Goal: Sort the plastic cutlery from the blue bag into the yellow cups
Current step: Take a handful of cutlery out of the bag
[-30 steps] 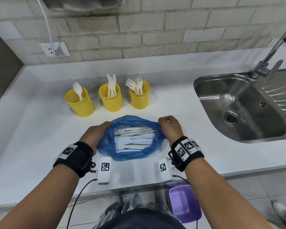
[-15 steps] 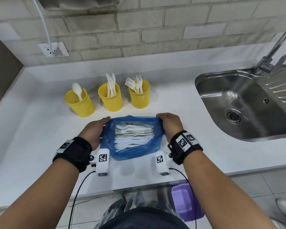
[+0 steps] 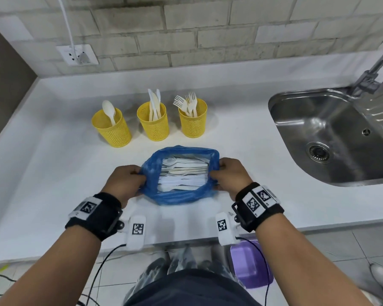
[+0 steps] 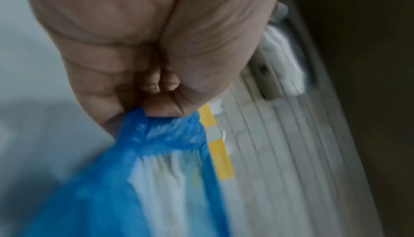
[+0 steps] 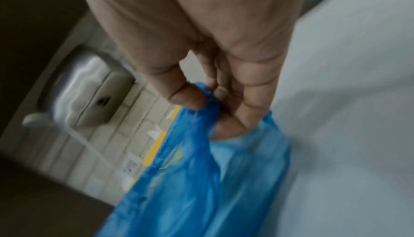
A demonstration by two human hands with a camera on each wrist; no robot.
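A blue plastic bag point(image 3: 179, 196) lies on the white counter point(image 3: 53, 173) with its mouth pulled wide, and several white pieces of cutlery point(image 3: 184, 173) show inside. My left hand point(image 3: 125, 180) grips the bag's left rim point(image 4: 161, 131). My right hand point(image 3: 229, 175) pinches the right rim point(image 5: 208, 106) between thumb and fingers. Behind the bag stand three yellow mesh cups: the left cup point(image 3: 112, 131) holds a spoon, the middle cup point(image 3: 154, 124) holds knives, the right cup point(image 3: 192, 122) holds forks.
A steel sink point(image 3: 332, 138) with a tap point(image 3: 372, 74) is set into the counter at the right. A wall socket point(image 3: 77, 55) with a white cable sits on the brick wall. A purple tub point(image 3: 250, 266) stands on the floor below the counter edge.
Both hands have kept hold of the bag's rims and drawn slightly further apart. The bag's mouth is stretched wider and squarer than a second ago.
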